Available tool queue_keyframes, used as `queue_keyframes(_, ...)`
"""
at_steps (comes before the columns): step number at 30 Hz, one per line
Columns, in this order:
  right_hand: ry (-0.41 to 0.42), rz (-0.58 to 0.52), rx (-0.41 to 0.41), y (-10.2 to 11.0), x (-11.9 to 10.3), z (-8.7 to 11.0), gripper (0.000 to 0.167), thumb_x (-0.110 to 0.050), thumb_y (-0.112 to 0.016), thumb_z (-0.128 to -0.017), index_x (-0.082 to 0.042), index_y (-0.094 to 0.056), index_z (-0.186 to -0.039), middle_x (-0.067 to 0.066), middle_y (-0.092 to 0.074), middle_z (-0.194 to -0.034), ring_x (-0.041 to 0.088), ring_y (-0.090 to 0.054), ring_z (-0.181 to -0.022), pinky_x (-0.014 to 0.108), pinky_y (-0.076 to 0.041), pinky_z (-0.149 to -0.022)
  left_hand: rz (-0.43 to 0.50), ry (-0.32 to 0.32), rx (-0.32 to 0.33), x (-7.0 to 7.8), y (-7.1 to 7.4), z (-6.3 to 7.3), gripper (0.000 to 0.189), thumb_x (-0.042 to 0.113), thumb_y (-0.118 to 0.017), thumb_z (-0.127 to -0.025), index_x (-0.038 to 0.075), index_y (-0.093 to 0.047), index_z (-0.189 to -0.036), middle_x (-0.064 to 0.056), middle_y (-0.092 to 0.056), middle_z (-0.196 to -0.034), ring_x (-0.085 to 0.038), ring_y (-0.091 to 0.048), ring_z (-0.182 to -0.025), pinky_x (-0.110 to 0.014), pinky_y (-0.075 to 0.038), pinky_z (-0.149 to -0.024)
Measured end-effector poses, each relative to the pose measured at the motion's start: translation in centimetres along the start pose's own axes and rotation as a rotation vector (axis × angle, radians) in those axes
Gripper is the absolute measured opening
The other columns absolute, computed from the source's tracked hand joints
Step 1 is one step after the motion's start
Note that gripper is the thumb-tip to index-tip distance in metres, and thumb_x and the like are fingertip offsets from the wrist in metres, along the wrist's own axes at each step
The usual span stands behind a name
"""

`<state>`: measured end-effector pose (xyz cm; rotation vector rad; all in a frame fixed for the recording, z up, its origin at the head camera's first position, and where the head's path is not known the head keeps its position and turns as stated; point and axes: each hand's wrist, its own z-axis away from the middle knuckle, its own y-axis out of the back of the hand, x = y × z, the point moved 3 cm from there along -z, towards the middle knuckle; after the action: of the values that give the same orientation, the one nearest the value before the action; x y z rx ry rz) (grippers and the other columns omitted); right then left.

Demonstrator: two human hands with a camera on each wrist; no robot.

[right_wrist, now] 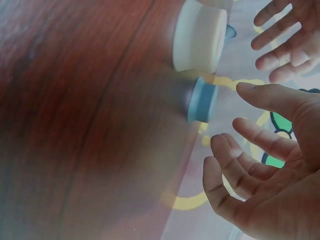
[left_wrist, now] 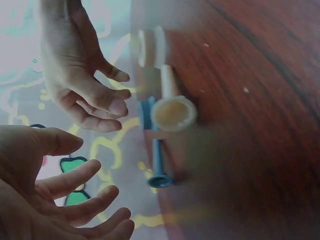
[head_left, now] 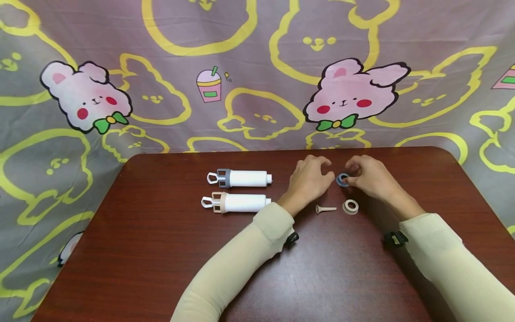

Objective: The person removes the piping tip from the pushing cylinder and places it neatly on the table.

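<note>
In the head view my left hand [head_left: 307,179] hovers over the table with fingers spread and nothing in them. My right hand [head_left: 372,176] is beside a blue-grey flanged ring [head_left: 339,182]; the right wrist view shows a gap between its loosely bent fingers and that blue ring [right_wrist: 204,101]. A larger beige ring [head_left: 348,211] lies nearer the front, with a small beige funnel-shaped piece [head_left: 327,209] to its left. Below the left fingers, the left wrist view shows a slim blue funnel-shaped piece [left_wrist: 158,162], which the left hand hides from the head view.
Two white cylinders lie left of my left hand, one with a grey caged end [head_left: 248,178], the other with a beige one [head_left: 245,203]; each has a white loop handle. The brown table [head_left: 161,250] meets a patterned cloth [head_left: 261,67] behind.
</note>
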<state>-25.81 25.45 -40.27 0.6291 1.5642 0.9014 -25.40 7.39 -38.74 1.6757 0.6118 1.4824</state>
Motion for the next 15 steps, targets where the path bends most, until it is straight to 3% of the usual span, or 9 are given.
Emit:
queue_keyframes(8, 0.007, 0.029, 0.033, 0.6, -1.0, 0.5, 0.030, -0.012, -0.077, -0.090, 0.005, -0.068, -0.114, 0.023, -0.064, -0.104, 0.036, -0.061, -0.095, 0.043, -0.046, -0.079, -0.085, -0.052, 0.026, 0.8, 1.4, 1.1, 0.033, 0.040, -0.063, -0.102, 0.030, -0.070, -0.132, 0.005, -0.066, -0.138, -0.022, -0.059, -0.130, -0.045, -0.056, -0.096)
queue_keyframes(15, -0.001, 0.039, 0.048, 1.0, -1.7, 1.0, 0.040, -0.022, -0.078, -0.093, 0.006, -0.066, -0.119, 0.025, -0.062, -0.107, 0.037, -0.058, -0.097, 0.044, -0.045, -0.077, -0.171, -0.121, 0.021, 0.3, 2.7, 2.8, 0.036, 0.042, -0.062, -0.103, 0.027, -0.068, -0.136, 0.003, -0.065, -0.137, -0.023, -0.058, -0.129, -0.042, -0.053, -0.101)
